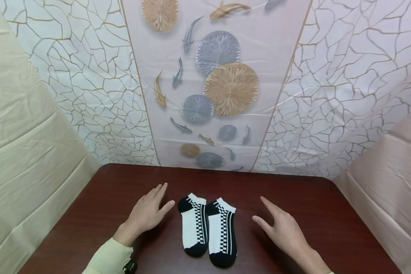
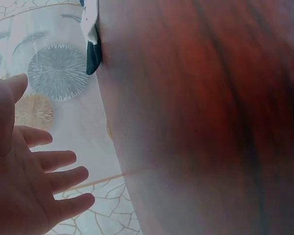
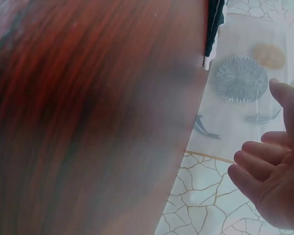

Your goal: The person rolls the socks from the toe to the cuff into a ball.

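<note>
So I'm standing here looking at a dark reddish-brown table [image 1: 85, 224] with a pair of ankle socks on it, and somebody's two hands have them framed, one each side. The left sock [image 1: 190, 228] and the right sock [image 1: 214, 232] lie flat, side by side with edges meeting, toes toward the person and white cuffs toward the far end. Both are white with black heels and toes, plus a checkered strip and black stripes running lengthwise. The left one sits slightly farther up the table.

The left hand [image 1: 147, 213] is spread wide, fingers straight, thumb sticking out just beside the left sock's heel. The right hand [image 1: 283, 228] is wide too, thumb well away from the index finger, with a bigger gap between it and the right sock. Can't tell whether either hand actually touches the wood.

There's a pale sleeve [image 1: 107, 255] on the left arm, with something dark at the cuff that's too cut off to make out. Behind the table hangs a printed cloth [image 1: 328, 95] with fish and round leaf shapes down its middle, and plain cream cloth [image 1: 24, 160] drapes along the left.
</note>
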Motion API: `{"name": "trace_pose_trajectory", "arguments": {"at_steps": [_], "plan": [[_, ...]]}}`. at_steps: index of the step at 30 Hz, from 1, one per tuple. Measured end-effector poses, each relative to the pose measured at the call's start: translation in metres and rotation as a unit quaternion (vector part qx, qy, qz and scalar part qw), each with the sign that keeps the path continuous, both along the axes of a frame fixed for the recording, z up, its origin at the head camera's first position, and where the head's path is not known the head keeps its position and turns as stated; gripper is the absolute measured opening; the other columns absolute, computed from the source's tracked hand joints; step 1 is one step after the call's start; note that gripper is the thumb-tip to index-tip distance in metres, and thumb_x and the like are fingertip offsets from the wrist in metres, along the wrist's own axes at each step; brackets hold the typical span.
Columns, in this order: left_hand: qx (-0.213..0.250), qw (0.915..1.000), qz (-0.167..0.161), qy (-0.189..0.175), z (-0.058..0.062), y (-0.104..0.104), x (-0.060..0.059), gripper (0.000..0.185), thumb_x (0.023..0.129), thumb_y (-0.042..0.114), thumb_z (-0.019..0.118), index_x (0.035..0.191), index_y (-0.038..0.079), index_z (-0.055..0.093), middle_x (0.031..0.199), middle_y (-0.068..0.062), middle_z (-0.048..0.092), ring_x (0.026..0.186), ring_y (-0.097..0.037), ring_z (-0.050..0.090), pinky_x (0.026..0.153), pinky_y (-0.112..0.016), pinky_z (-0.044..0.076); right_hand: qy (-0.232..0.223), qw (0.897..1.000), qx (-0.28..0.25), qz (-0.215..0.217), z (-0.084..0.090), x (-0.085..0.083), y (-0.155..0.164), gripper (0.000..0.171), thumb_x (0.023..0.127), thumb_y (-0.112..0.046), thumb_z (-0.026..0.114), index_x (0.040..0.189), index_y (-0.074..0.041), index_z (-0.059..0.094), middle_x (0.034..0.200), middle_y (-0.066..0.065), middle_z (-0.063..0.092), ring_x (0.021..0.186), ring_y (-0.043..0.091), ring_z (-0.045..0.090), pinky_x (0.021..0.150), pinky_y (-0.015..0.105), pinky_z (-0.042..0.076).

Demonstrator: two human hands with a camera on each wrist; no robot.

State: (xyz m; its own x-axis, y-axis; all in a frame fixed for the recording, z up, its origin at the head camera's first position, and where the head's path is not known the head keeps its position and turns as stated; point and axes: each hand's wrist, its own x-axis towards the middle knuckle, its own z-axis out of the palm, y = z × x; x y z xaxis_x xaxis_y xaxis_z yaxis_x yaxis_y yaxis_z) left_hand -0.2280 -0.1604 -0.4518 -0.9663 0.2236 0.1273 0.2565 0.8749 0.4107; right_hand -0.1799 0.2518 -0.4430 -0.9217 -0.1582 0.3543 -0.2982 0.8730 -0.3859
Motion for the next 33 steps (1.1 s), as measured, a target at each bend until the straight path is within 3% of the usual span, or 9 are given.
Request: {"name": "trace_pose_trajectory", "arguments": {"at_steps": [25, 33], "plan": [[0.006, 0.9998, -0.006, 0.016, -0.002, 0.000, 0.004, 0.073, 0.101, 0.052, 0.052, 0.158, 0.010, 0.032, 0.157, -0.019, 0.036, 0.140, -0.039, 0.039, 0.108, -0.060, 0.035, 0.021, 0.999, -0.008, 0.026, -0.004, 0.004, -0.022, 0.064, 0.089, -0.040, 0.076, 0.142, -0.008, 0.057, 0.133, 0.017, 0.063, 0.114, 0.034, 0.064, 0.089, 0.053, 0.052], [0.021, 0.9998, -0.001, 0.005, -0.001, 0.004, 0.005, 0.073, 0.101, 0.051, 0.054, 0.157, 0.011, 0.033, 0.153, -0.019, 0.042, 0.136, -0.039, 0.044, 0.106, -0.060, 0.037, 0.018, 0.999, -0.016, 0.033, -0.004, 0.005, -0.027, 0.064, 0.089, -0.041, 0.076, 0.142, -0.009, 0.057, 0.133, 0.015, 0.063, 0.115, 0.033, 0.064, 0.090, 0.052, 0.052]]}}
